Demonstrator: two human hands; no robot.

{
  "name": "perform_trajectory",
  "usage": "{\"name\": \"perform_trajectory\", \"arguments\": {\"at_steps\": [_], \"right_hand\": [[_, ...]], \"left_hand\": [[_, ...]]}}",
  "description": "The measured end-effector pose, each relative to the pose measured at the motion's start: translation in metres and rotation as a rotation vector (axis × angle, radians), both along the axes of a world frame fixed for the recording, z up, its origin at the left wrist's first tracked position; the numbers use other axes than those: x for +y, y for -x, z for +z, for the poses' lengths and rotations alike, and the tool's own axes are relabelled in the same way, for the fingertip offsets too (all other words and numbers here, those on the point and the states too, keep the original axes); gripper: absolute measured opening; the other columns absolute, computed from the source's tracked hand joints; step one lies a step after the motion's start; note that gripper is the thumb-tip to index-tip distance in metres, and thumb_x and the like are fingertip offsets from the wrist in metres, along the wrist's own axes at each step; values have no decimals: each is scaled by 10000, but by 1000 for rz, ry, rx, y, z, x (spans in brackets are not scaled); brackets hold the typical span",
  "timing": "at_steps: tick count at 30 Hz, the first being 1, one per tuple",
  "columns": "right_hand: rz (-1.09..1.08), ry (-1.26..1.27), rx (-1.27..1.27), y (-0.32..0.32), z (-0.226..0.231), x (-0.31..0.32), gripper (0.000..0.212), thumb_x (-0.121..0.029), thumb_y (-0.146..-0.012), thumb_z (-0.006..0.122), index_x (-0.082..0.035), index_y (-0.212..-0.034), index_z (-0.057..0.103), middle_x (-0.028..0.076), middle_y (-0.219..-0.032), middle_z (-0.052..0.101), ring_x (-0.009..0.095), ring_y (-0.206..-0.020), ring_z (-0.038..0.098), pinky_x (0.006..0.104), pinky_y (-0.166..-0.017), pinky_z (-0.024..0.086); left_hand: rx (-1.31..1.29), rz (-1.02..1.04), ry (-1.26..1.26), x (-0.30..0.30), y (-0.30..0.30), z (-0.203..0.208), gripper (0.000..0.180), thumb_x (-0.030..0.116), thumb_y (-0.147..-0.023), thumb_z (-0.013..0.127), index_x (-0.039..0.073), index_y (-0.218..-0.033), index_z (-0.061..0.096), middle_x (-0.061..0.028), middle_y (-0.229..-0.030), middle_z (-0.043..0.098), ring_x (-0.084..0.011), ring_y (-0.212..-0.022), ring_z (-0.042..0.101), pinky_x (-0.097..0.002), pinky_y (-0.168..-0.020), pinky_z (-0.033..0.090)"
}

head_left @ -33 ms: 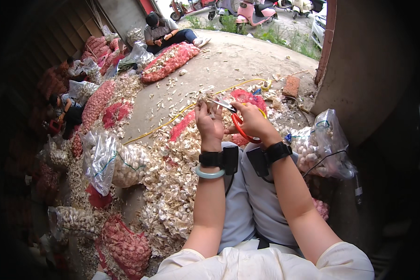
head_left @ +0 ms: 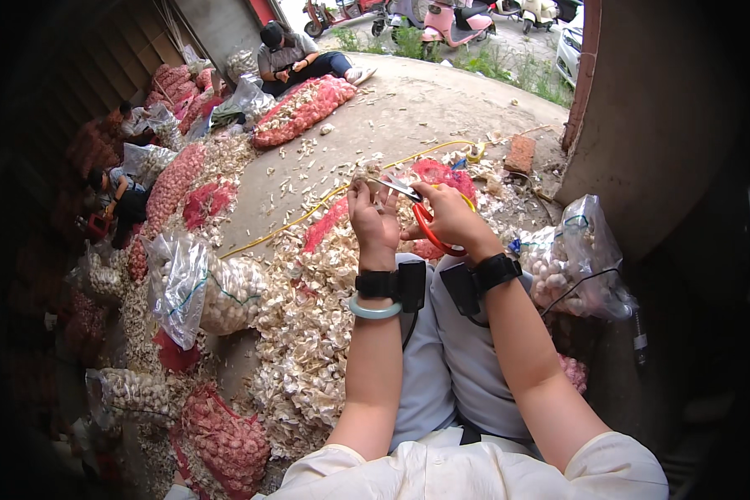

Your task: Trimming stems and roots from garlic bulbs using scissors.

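Note:
In front of my knees, my left hand (head_left: 375,221) is closed, its fingertips pinching a garlic bulb (head_left: 365,177) that is partly hidden by the fingers. My right hand (head_left: 458,221) grips scissors with red-orange handles (head_left: 426,223). Their metal blades (head_left: 398,187) point left, with the tips at the bulb. Below both hands spreads a thick heap of garlic skins and trimmings (head_left: 308,342). A red mesh sack (head_left: 442,173) lies on the ground just beyond the scissors.
Clear plastic bags of garlic stand at left (head_left: 233,296) and right (head_left: 550,279). A full red mesh sack (head_left: 225,437) sits lower left. A yellow cord (head_left: 287,223) crosses the floor near a brick (head_left: 520,154). Co-workers sit farther off, one (head_left: 287,62) behind a garlic sack (head_left: 304,110).

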State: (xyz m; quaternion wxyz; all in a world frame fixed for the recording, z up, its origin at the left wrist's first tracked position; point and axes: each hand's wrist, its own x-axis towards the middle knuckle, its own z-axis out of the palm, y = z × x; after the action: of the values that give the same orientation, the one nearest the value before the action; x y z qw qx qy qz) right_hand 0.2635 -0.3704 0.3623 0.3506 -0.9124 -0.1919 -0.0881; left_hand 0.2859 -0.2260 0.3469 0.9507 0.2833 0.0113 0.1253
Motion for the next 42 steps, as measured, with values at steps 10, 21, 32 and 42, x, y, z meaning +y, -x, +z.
{"name": "perform_trajectory", "arguments": {"at_steps": [10,21,32,42], "right_hand": [[114,-132,110,-1,3,-2,789,-255,-591,829,-49,-1257,460,174,-818,603,233,-728,575,345,-664,452],[138,-325,234,2,5,-2,583,-163,-653,794,1,-1156,549,99,-773,612,94,-701,500,274,-675,451],[128,-562,57,1,8,2,630,-268,-615,813,13,-1112,548,168,-920,637,208,-822,623,312,-718,483],[61,-96,-62,1,3,5,835,-350,-528,849,-35,-1206,477,200,-998,538,332,-920,533,398,-774,438]], "left_hand": [[18,34,-35,4,6,0,240,210,-844,620,209,-1056,507,27,-964,559,-134,-863,514,-336,-760,385],[-51,84,-4,6,4,-1,398,91,-821,634,232,-1168,499,14,-1023,566,-127,-887,526,-318,-770,390],[-169,43,81,6,4,2,190,100,-858,570,91,-1047,561,-84,-995,618,-259,-1008,569,-356,-872,403],[-167,-64,131,13,-2,-3,147,205,-874,574,104,-976,544,-48,-907,628,-243,-979,593,-345,-848,437]]}}
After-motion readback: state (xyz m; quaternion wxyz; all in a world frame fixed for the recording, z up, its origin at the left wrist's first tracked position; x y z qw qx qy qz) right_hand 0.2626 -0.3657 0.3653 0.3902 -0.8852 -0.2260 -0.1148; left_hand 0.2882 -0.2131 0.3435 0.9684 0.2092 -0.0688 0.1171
